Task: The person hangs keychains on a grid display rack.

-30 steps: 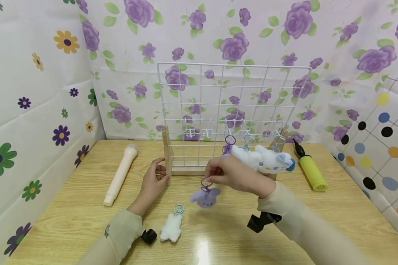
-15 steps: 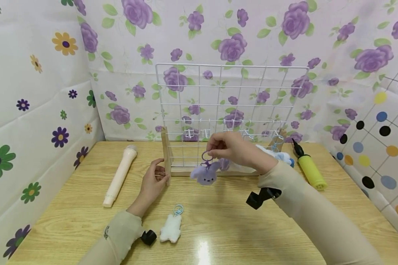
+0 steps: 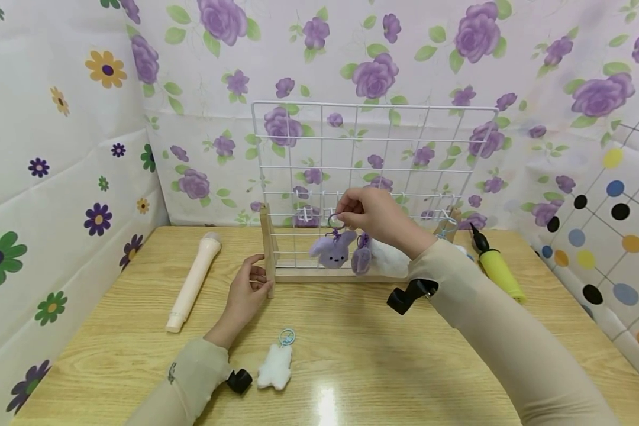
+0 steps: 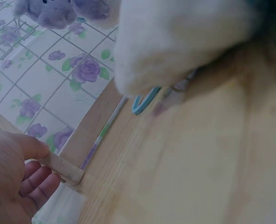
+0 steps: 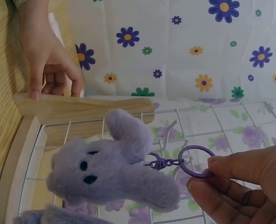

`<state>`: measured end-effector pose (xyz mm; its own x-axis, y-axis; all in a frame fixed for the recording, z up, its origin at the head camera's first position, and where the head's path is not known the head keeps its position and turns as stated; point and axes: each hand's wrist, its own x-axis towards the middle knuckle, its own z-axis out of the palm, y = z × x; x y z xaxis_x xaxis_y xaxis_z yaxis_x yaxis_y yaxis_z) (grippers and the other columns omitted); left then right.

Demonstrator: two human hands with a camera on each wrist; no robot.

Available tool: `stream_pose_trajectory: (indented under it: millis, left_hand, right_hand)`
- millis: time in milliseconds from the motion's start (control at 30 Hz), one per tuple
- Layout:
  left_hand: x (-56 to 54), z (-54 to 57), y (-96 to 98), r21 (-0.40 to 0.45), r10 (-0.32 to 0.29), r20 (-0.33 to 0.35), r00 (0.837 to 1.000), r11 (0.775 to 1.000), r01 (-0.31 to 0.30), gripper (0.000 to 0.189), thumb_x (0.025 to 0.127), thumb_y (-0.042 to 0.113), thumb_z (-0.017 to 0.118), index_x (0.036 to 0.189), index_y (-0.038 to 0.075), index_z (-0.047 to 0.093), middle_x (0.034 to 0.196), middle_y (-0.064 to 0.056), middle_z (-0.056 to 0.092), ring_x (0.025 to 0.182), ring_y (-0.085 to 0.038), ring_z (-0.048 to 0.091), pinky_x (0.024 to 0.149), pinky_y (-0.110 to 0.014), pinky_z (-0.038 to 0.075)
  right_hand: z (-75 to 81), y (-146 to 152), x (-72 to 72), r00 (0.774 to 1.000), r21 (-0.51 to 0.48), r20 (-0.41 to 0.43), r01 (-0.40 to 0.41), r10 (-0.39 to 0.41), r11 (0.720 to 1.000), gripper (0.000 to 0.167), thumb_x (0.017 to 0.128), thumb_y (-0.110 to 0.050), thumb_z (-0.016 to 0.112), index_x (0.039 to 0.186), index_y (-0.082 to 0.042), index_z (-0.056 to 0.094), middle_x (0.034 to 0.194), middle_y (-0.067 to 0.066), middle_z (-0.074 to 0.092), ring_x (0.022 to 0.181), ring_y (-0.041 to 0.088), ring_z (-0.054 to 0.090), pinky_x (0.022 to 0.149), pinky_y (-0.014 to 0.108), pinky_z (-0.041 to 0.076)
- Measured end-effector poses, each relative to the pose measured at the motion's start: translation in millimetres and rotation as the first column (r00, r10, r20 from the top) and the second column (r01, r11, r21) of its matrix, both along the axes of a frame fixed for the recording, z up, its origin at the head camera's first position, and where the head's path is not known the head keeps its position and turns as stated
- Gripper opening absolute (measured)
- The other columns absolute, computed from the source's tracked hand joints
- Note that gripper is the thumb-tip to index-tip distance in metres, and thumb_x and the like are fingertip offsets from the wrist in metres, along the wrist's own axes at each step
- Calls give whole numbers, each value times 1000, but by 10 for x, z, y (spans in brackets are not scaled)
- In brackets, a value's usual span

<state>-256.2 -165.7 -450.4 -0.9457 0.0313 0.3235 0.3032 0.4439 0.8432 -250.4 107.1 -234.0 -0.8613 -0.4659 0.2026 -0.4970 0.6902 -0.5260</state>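
Note:
My right hand (image 3: 378, 216) pinches the purple ring (image 5: 196, 161) of a lilac plush keychain (image 3: 332, 249) between thumb and fingers. The long-eared plush hangs from the ring in front of the white wire grid rack (image 3: 319, 168), near its small white hooks (image 3: 305, 214). Down at the rack's left end, my left hand (image 3: 247, 293) grips the wooden side foot (image 4: 63, 167) with thumb and curled fingers. Another purple plush keychain (image 3: 361, 259) and a white plush (image 3: 389, 260) hang on the rack, partly behind the right hand and wrist.
A white plush keychain (image 3: 275, 367) with a light-blue ring lies on the table near the left wrist. A pale microphone-shaped stick (image 3: 194, 281) lies on the left. On the right lies a yellow hand pump (image 3: 500, 275) with a black nozzle. Patterned cloth walls surround the table.
My right hand has raised the lilac plush keychain from above the table up to hook height at the grid. My left hand has stayed on the wooden foot.

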Motion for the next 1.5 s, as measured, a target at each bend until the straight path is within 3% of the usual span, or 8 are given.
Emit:
stream_pose_trajectory:
  millis: [533, 800, 1300, 1500]
  left_hand:
    - [-1, 1, 3, 9, 2, 16, 1000, 1000, -2, 60, 85, -4, 68, 138, 6, 41, 106, -19, 56, 92, -28, 60, 74, -18, 51]
    - [-4, 0, 5, 17, -3, 2, 1000, 1000, 3, 60, 84, -5, 68, 137, 6, 42, 104, -20, 56, 90, -29, 60, 72, -16, 50]
    - [-5, -17, -7, 4, 16, 2, 1000, 1000, -16, 59, 84, -5, 68, 136, 6, 42, 104, -19, 57, 89, -26, 60, 71, -16, 51]
    - [-5, -7, -8, 11, 9, -2, 1000, 1000, -9, 57, 85, -3, 68, 136, 6, 43, 103, -18, 57, 88, -25, 59, 70, -16, 50]
  right_hand:
    - [-75, -111, -144, 999, 135, 30, 41, -45, 990, 4, 93, -8, 61, 94, -7, 65, 91, 9, 69, 78, 17, 62, 72, 29, 52]
    - [-74, -120, -146, 999, 169, -14, 45, -44, 985, 5, 93, -7, 61, 94, -6, 66, 90, 7, 69, 81, 19, 62, 73, 30, 51]
    - [-3, -94, -11, 997, 16, -57, 48, -47, 999, 10, 94, -11, 61, 101, -5, 66, 94, 8, 67, 86, 20, 63, 79, 34, 52]
    - [-4, -102, 113, 995, -24, -93, 26, -29, 999, 9, 94, -14, 61, 100, -8, 66, 92, 5, 67, 84, 18, 63, 76, 33, 53]
